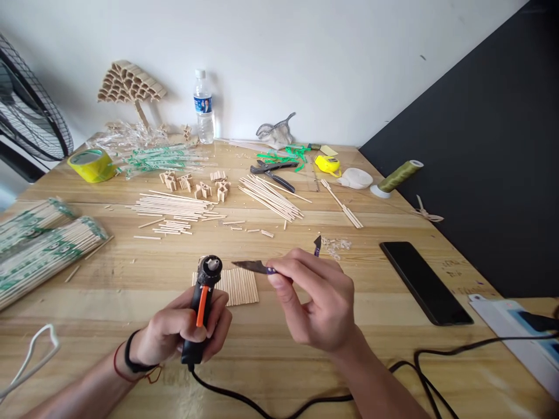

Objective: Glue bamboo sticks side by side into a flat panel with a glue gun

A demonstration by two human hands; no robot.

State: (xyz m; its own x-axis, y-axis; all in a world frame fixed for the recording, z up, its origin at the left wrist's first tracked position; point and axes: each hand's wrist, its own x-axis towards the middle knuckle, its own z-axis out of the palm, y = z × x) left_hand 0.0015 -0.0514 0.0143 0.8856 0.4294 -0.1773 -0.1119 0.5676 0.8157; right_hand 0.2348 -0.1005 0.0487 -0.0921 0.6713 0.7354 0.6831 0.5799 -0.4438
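My left hand [187, 323] is wrapped around a black corded hand tool [204, 299] with an orange lever and a round metal-tipped end pointing up. Pinched between thumb and fingertips of my right hand [318, 299] is a small knife [253, 266], its dark pointed blade aimed left toward that tool without touching it. A dark tip with a purple part [317, 245] shows behind my right hand; whether it belongs to the knife I cannot tell. On the table behind the corded tool lies a flat mat of short wooden sticks [240, 286], partly hidden by my left hand.
Loose sticks [170, 206], more sticks [271, 196], pliers [275, 171] and a yellow tape measure [327, 164] lie farther back. Bagged sticks [48, 253] are at left, a phone [425, 282] at right. The black cord [244, 398] crosses the front. A bottle [204, 110] stands behind.
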